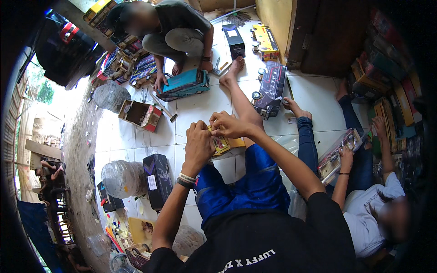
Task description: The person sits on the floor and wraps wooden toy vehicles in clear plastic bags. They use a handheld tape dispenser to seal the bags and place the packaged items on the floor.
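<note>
Blue shiny shorts (243,193) cover the wearer's lap, and just beyond them, between the spread legs, sits the yellow boxy model with printed sides (222,145), both bare hands at its upper end. The left hand (199,140) has its fingers bent close together over the model's left edge; the right hand (227,126) brings thumb and fingertips nearly together in a pinch at the top edge — whether a smaller piece lies between them, I cannot tell. Left of the knees stands a black rectangular box with a white label (158,179), beside a rounded bundle of clear plastic (123,178). To the right, a co-worker in a white shirt (368,218) holds a long plastic-wrapped model (336,157). Farther off lie an open wooden box with a red end (139,113) and a black patterned model bus (271,88); beyond the open box, a crouching person (182,41) has hands on a teal model bus (185,85).
</note>
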`<state>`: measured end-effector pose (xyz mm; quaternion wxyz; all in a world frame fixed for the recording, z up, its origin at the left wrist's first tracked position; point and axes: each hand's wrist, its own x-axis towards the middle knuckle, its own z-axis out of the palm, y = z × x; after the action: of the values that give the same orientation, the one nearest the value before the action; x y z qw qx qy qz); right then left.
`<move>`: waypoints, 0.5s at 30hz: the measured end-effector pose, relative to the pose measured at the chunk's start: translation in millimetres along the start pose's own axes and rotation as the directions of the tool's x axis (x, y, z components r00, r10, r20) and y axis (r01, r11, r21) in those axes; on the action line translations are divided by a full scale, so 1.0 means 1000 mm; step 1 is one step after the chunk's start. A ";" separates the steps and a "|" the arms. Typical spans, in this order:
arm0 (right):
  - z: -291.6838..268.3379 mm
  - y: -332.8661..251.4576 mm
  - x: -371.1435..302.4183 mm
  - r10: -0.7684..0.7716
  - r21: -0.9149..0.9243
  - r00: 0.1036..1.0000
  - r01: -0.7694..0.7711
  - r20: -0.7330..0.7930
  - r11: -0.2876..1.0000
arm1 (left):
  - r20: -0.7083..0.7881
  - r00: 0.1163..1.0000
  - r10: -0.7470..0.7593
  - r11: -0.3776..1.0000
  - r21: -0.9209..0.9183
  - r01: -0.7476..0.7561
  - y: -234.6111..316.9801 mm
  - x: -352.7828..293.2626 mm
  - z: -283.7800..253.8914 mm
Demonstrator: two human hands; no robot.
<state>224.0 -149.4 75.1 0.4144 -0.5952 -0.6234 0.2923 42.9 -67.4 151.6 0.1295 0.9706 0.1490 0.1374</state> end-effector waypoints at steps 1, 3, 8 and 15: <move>0.003 -0.003 -0.003 -0.026 0.002 0.998 0.026 -0.055 1.000 | -0.008 0.999 -0.033 0.999 -0.023 0.033 -0.002 0.000 0.002; 0.007 -0.010 -0.012 -0.036 -0.048 0.988 0.029 -0.152 0.998 | -0.031 0.996 -0.086 0.995 -0.060 0.084 -0.006 -0.001 0.006; 0.013 -0.032 -0.042 -0.083 -0.216 0.947 0.015 -0.309 0.976 | 0.031 0.979 -0.202 0.967 -0.150 0.204 -0.020 0.000 0.011; 0.022 -0.042 -0.044 -0.312 -0.477 0.878 0.113 -0.362 0.871 | 0.346 0.883 -0.316 0.799 -0.405 0.445 -0.045 0.012 0.019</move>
<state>182.1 -195.3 92.9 0.4250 -0.6487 -0.6298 -0.0436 48.3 -25.6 124.0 0.4061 0.8678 0.2860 0.0114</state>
